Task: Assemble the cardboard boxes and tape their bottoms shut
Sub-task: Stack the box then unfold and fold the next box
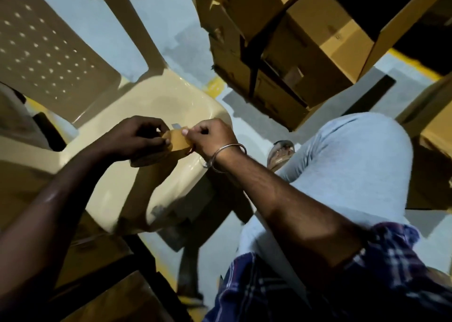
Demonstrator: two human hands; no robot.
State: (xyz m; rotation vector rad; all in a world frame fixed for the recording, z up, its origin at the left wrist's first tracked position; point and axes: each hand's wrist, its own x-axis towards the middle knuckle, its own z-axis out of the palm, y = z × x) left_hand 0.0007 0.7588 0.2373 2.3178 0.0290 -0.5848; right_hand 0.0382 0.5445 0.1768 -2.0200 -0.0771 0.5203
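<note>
while both hands meet over the front of a plastic chair seat (156, 106), the brown tape (178, 139) sits directly btwn them: left hand (137, 138) has fingers curled round what looks like the tape roll, mostly hidden under the palm, and right hand (210, 138) pinches the free end of the strip w/ thumb and fingertips, so a short length is stretched from one hand to the other. a small grey piece, poss. a cutter edge, shows just above the strip; cannot tell what it is. right wrist carries a metal bangle (228, 156). cardboard boxes (305, 42) are stacked upper right, well apart from the hands, several w/ flaps open and dark interiors; more cardboard (435, 135) at the right edge and a flat brown panel (117, 297) at bottom left, near the left forearm. chair backrest w/ perforated holes (49, 47) rises upper left. person's knee in light grey trousers (354, 165) fills the right-centre, btwn the hands and the right-side cardboard; a sandalled foot (281, 155) rests on the floor beside the chair's edge. checked blue shirt sleeve (391, 248) at lower right. floor (186, 42) is pale w/ yellow markings. lighting dim, lower left in shadow.
</note>
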